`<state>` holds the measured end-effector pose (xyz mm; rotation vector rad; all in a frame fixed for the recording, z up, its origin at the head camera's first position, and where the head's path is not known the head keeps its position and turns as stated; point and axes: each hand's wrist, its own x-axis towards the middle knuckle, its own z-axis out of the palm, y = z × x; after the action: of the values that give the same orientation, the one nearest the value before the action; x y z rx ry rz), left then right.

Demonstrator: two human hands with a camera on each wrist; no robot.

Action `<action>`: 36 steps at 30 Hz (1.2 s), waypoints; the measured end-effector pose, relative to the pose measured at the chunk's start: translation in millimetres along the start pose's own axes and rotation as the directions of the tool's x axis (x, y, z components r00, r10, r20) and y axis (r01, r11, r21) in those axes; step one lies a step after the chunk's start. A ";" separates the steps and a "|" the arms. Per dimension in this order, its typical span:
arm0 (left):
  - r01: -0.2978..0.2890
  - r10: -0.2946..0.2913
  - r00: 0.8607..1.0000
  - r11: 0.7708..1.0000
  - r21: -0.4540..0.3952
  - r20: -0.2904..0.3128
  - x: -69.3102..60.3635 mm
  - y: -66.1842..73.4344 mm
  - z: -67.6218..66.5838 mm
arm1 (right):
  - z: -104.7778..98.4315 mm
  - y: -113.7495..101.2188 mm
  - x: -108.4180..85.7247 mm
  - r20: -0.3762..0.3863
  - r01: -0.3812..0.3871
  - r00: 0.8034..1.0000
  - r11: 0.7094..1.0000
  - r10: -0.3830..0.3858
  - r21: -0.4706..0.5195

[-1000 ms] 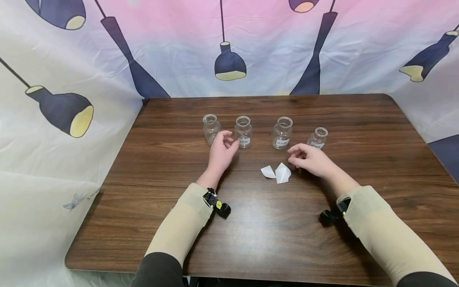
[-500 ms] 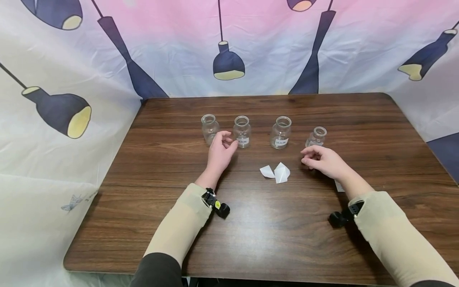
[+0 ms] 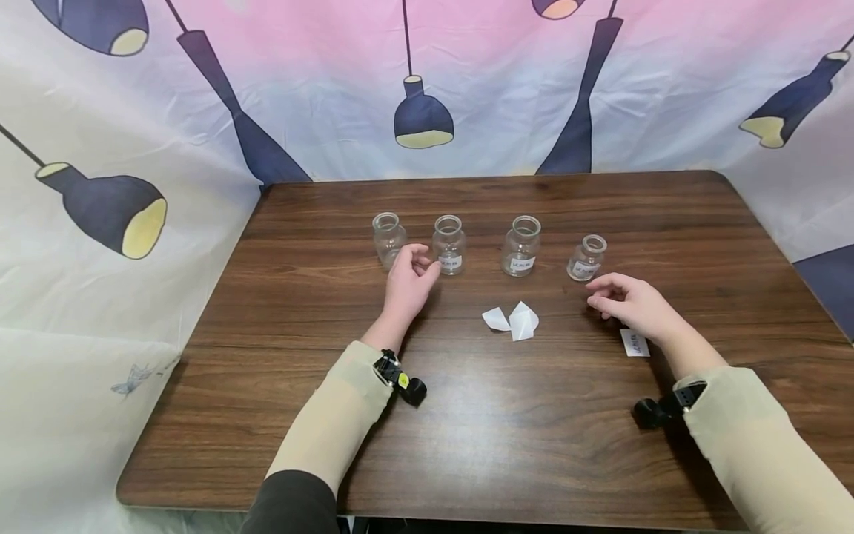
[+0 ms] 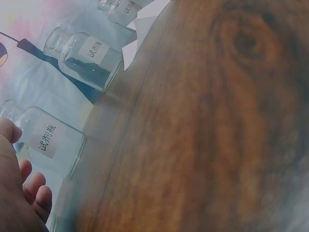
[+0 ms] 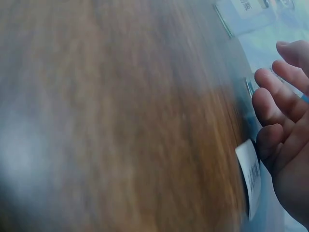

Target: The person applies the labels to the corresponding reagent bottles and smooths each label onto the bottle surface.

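Observation:
My left hand (image 3: 408,282), fingers loosely curled around nothing, lies between a clear glass jar (image 3: 387,236) and a second, labelled jar (image 3: 450,239). Its thumb is close to the second jar's label; whether they touch I cannot tell. In the left wrist view that labelled jar (image 4: 50,140) stands just past the fingers. The right hand (image 3: 634,304) is held relaxed and without anything in it, just in front of a small labelled jar (image 3: 586,258). Partly under its wrist in the head view lies a white printed card (image 3: 634,343), which the right wrist view shows beside the little finger.
Between the hands stands another labelled glass jar (image 3: 522,245). In front of it, on the brown wooden table (image 3: 467,445), lie a creased white paper piece (image 3: 523,322) and a smaller one (image 3: 495,319). A cloth with printed lamps (image 3: 347,111) hangs behind the table.
My right hand has moved right and a little nearer, away from the paper pieces. The small jar's label and the printed card now show. The left hand has stayed in place.

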<state>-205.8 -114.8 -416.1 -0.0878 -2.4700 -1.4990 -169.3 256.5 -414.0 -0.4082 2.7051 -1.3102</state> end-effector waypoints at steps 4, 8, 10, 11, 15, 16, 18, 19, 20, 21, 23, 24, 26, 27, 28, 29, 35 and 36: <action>0.007 -0.007 1.000 1.000 0.000 -0.001 -0.2 0.0 -0.3 | -3.6 3.0 -5.0 -0.005 -0.002 1.000 1.000 0.002 -0.027; 0.017 -0.017 1.000 1.000 0.002 -0.001 -0.9 0.2 -0.6 | -7.6 7.1 -10.3 -0.020 -0.013 1.000 0.998 0.012 -0.057; 0.017 -0.017 1.000 1.000 0.006 -0.001 -1.0 0.3 -0.4 | -10.4 9.6 -13.2 -0.031 -0.018 0.999 0.996 0.015 -0.082; 0.017 -0.017 1.000 1.000 0.006 0.000 -0.9 0.3 -0.1 | -12.0 10.9 -14.8 -0.035 -0.018 0.999 0.995 0.015 -0.098; 0.009 -0.009 1.000 1.000 0.010 0.006 0.0 0.5 1.6 | -20.1 15.6 -22.0 -0.038 -0.024 0.999 0.984 0.018 -0.174; 0.007 -0.007 1.000 1.000 0.009 0.007 0.4 0.4 2.0 | -22.0 17.0 -23.5 -0.030 -0.024 0.999 0.982 0.019 -0.189; 0.003 -0.003 1.000 1.000 0.007 0.006 0.9 0.6 2.5 | -25.4 19.1 -25.8 -0.001 -0.027 1.000 0.980 0.027 -0.197; 0.002 -0.002 1.000 1.000 0.005 0.005 1.1 0.5 2.6 | -26.8 20.1 -26.4 0.020 -0.022 0.999 0.980 0.027 -0.198; 0.002 -0.002 1.000 1.000 0.006 0.004 1.4 0.4 2.7 | -28.1 21.0 -26.6 0.043 -0.017 0.999 0.980 0.026 -0.198; 0.002 -0.002 1.000 1.000 0.005 0.004 1.5 0.2 2.8 | -29.1 21.6 -26.8 0.066 -0.013 0.997 0.980 0.026 -0.199; 0.001 -0.001 1.000 1.000 0.003 0.004 1.8 -0.1 2.7 | -31.0 22.9 -26.7 0.103 0.000 0.994 0.980 0.021 -0.200; 0.001 -0.001 1.000 1.000 0.002 0.005 2.0 -0.2 2.6 | -31.9 23.1 -26.8 0.121 0.008 0.993 0.980 0.017 -0.198; -0.003 0.003 1.000 1.000 0.001 0.006 2.4 -0.3 2.6 | -33.8 23.7 -27.3 0.147 0.020 0.989 0.980 0.009 -0.198; -0.005 0.005 1.000 1.000 -0.001 0.007 2.5 -0.3 2.6 | -34.7 23.7 -27.9 0.155 0.021 0.988 0.980 0.010 -0.199; -0.007 0.007 1.000 1.000 -0.002 0.006 2.7 -0.2 2.6 | -35.7 24.0 -28.5 0.162 0.024 0.987 0.980 0.009 -0.197; -0.008 0.008 1.000 1.000 -0.005 0.007 2.8 0.0 2.6 | -36.5 23.8 -29.2 0.168 0.024 0.986 0.980 0.010 -0.199; -0.007 0.007 1.000 1.000 -0.008 0.003 2.8 0.1 3.3 | -39.6 23.3 -32.3 0.198 0.014 0.980 0.976 0.030 -0.217; -0.008 0.008 1.000 1.000 -0.007 0.002 2.9 -0.1 3.4 | -40.2 23.2 -32.6 0.201 0.013 0.979 0.976 0.032 -0.219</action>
<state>-209.2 -112.1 -417.0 -0.1009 -2.4630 -1.5054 -151.0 309.8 -407.8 -0.5181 2.6789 -0.9116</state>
